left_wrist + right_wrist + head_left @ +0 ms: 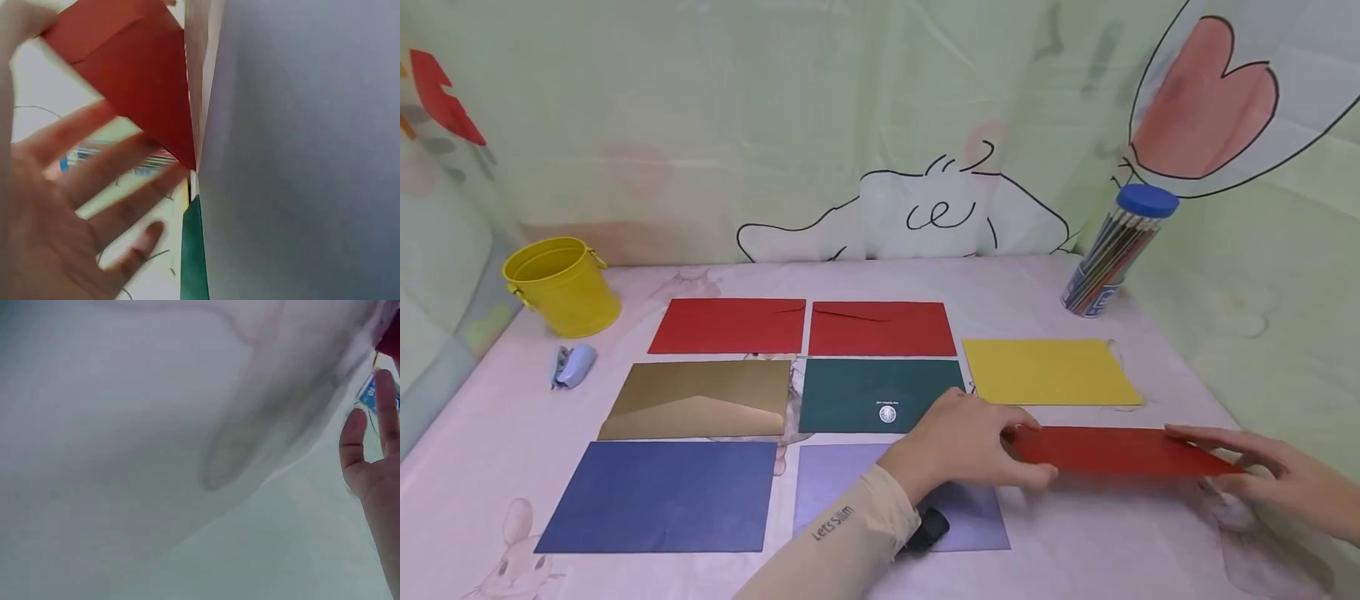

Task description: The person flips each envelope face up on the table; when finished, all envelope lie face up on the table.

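Note:
A long red envelope [1112,452] hovers just above the table at the front right, held between both hands. My left hand [1030,448] pinches its left end, thumb below and fingers on top. My right hand [1191,458] holds its right end with long, nearly straight fingers. In the left wrist view the red envelope [137,69] shows beyond my spread fingers [106,187], beside a lavender envelope [300,150] and a dark green one [194,256]. The right wrist view is blurred; only two fingers [375,437] show.
Flat on the table lie two red envelopes [730,327], a gold one [700,400], a dark green one [880,392], a blue one [658,496], a lavender one [842,475] and a yellow one [1048,372]. A yellow bucket [561,283], a small blue stapler [574,365] and a pencil tube [1112,254] stand around them.

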Demonstrator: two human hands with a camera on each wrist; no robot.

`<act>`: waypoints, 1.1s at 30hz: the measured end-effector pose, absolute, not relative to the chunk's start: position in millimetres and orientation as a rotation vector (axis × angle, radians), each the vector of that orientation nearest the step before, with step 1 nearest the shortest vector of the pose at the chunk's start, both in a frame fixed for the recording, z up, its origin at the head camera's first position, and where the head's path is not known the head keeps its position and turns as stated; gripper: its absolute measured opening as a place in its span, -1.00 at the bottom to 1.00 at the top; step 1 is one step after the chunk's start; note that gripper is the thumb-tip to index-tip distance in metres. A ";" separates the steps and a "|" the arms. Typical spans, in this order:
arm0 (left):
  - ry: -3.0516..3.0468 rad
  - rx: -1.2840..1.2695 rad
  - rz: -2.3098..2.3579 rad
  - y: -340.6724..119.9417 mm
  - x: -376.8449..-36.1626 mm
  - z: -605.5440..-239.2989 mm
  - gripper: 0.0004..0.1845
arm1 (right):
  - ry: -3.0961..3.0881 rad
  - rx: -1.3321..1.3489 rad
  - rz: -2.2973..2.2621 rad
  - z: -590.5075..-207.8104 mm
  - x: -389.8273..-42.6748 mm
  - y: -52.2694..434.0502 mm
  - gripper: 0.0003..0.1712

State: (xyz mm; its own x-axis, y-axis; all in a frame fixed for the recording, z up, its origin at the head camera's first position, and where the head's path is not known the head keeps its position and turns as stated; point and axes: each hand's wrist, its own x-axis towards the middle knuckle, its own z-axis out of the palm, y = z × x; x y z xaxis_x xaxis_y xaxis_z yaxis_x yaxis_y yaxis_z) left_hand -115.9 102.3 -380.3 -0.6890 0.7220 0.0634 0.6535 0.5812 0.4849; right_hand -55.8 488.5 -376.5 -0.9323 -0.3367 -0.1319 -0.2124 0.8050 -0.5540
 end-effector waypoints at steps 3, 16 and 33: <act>2.654 1.153 0.937 101.2 -117.5 -378.7 -0.38 | 2.782 -0.289 -0.868 -368.8 -59.3 484.5 -0.38; 2.598 1.074 1.035 101.1 -118.0 -378.9 -0.35 | 2.813 -0.012 -0.948 -370.8 -61.3 470.5 0.18; 2.677 1.102 0.553 112.1 -104.7 -379.0 -0.36 | 2.639 0.016 -0.575 -366.9 -72.0 467.9 0.09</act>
